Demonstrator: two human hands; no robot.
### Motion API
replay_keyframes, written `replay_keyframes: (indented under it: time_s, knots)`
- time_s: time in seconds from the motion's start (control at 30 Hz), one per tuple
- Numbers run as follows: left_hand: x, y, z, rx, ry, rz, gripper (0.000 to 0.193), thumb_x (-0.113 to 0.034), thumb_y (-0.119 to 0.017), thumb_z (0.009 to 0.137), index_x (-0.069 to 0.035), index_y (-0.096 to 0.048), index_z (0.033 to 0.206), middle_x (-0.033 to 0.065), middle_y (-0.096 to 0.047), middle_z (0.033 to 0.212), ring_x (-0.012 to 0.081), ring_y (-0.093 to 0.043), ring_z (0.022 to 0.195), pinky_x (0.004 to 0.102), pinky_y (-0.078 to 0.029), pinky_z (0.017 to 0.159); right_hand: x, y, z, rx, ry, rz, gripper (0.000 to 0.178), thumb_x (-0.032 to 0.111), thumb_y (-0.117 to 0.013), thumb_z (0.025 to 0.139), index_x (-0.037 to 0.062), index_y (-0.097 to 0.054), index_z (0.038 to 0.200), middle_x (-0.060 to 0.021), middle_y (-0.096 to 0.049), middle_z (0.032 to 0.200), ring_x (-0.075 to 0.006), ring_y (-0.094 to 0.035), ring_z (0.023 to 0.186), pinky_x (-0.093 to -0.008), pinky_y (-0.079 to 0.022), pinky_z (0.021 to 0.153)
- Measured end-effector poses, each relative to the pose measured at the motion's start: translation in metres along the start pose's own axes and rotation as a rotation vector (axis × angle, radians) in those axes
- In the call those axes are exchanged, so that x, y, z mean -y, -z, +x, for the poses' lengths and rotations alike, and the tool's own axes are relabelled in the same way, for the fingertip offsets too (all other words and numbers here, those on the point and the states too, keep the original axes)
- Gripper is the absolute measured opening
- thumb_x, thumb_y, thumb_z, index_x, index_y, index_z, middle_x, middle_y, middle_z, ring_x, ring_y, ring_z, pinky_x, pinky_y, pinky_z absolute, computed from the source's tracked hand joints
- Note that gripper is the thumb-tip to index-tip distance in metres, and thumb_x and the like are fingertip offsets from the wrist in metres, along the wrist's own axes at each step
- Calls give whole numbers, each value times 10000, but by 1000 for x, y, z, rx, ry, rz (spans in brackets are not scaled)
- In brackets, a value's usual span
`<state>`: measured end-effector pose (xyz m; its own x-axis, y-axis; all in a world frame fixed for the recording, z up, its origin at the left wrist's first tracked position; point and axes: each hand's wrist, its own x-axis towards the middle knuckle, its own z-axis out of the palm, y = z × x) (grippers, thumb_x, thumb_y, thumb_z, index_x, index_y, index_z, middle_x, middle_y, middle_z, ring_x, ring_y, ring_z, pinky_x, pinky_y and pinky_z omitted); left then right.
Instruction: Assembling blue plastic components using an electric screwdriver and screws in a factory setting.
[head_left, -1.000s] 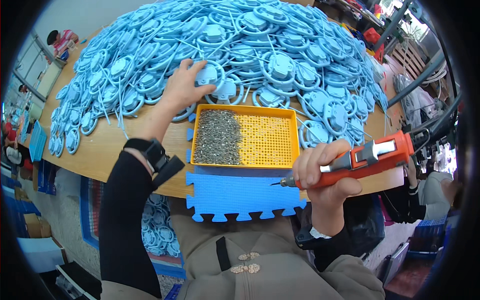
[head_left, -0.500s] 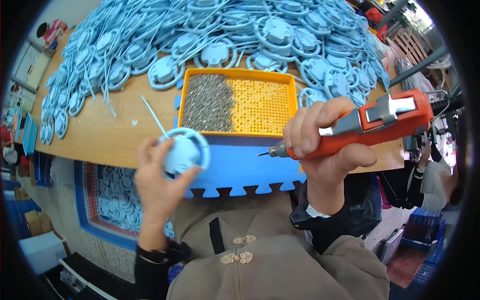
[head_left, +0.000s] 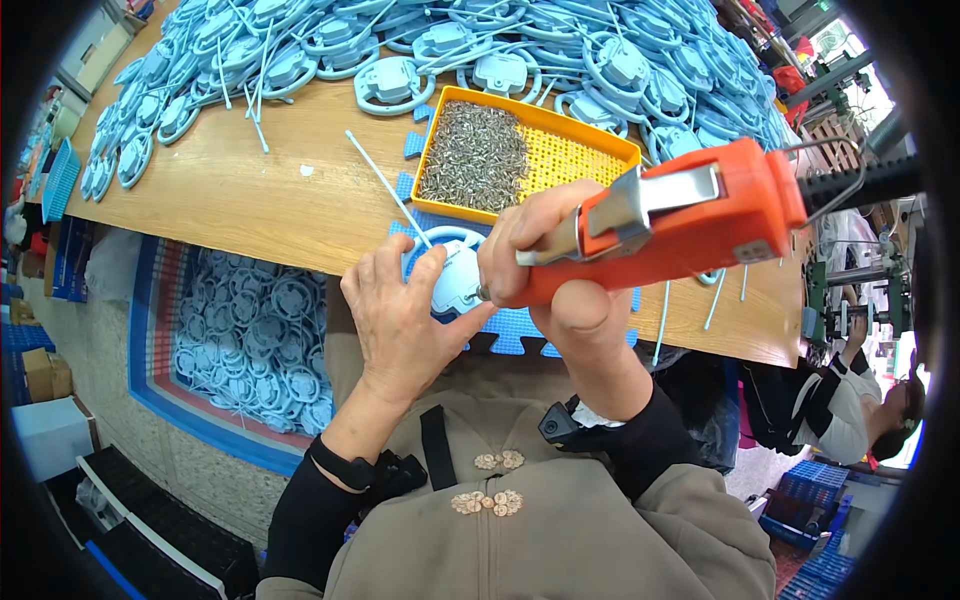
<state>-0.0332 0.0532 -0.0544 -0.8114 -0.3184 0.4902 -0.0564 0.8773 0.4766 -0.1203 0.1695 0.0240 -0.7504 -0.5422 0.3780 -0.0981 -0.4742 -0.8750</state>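
My left hand holds a round light blue plastic part by its edge, on the blue foam mat. A thin straight stem sticks out from the part toward the far left. In my right hand is an orange-red electric screwdriver with a silver lever, lying nearly level and pointing left. Its tip is at the right side of the part's face; my fingers partly hide it, so I cannot tell whether a screw is there. Just beyond, a yellow perforated tray holds many small metal screws.
A large heap of similar light blue parts covers the far side of the wooden table. Below its left front edge, a striped bag-like container holds more of them. Another person sits at the right.
My left hand has brought the blue part right onto the mat. The screwdriver has moved left, its tip now at the part. The whole view has shifted too.
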Motion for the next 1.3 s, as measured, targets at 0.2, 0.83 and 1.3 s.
replay_keyframes:
  time_s: [0.2,0.83,1.3]
  knots:
    - [8,1,-3,21,-37,70,571,-401,-836,610,-104,-621,1047,142,-500,1127,322,-476,1009,446,-347,846,-15,-8,-8,38,29,-83,584,519,-755,774,43,-490,985,-60,-539,671,-166,-527,594,-292,-434,547]
    - [53,83,-30,-244,-265,192,442,-428,-822,733,-75,-684,959,130,-649,972,344,-607,915,476,-493,842,89,38,-35,-185,149,-190,463,146,-791,767,18,-602,1169,4,-610,968,-76,-545,907,-278,-466,825]
    - [-42,43,-8,111,-699,-152,500,-365,-729,832,-61,-624,1215,238,-543,1226,411,-528,1115,474,-432,944,107,64,-76,-346,74,-369,413,182,-722,800,48,-498,1120,-98,-568,886,-189,-562,843,-326,-450,776]
